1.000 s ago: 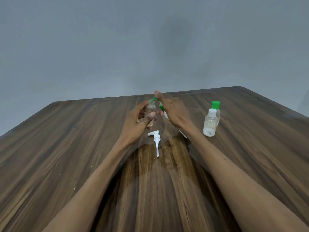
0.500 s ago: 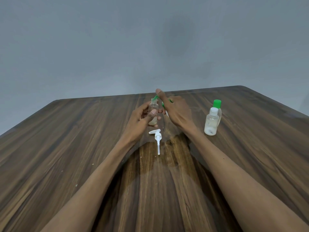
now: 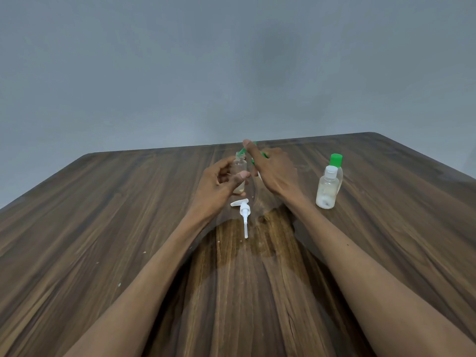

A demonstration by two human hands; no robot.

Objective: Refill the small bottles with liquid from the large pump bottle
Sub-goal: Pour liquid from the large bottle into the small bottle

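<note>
Small bottle [image 3: 239,176]: uncapped, upright, lifted just above the table [image 3: 103,215], a shallow layer of yellowish liquid at its base, held mid-table in front of the person.
Left hand [image 3: 219,186]: thumb and fingers curled round the bottle's lower body, a firm side grip.
Right hand [image 3: 273,171]: fingers pinched on a green piece [image 3: 243,150], looks like a small funnel or cap, angled right at the open neck; exactly what it is, hard to say.
Pump head [image 3: 244,215]: unscrewed, lying flat on the table just below the hands.
Other small bottles [image 3: 327,188]: white-capped one in front, green-capped one touching behind, standing off to the right.
Large bottle: a clear, faint shape behind the right hand; can't make it out properly.
Risk, spill: narrow neck, so if the green piece sits crooked, liquid runs down the outside.
Risk, knock: the right forearm passes near the capped pair; a wide swing could topple them.
Risk, slip: a wet bottle could twist in that left grip.
</note>
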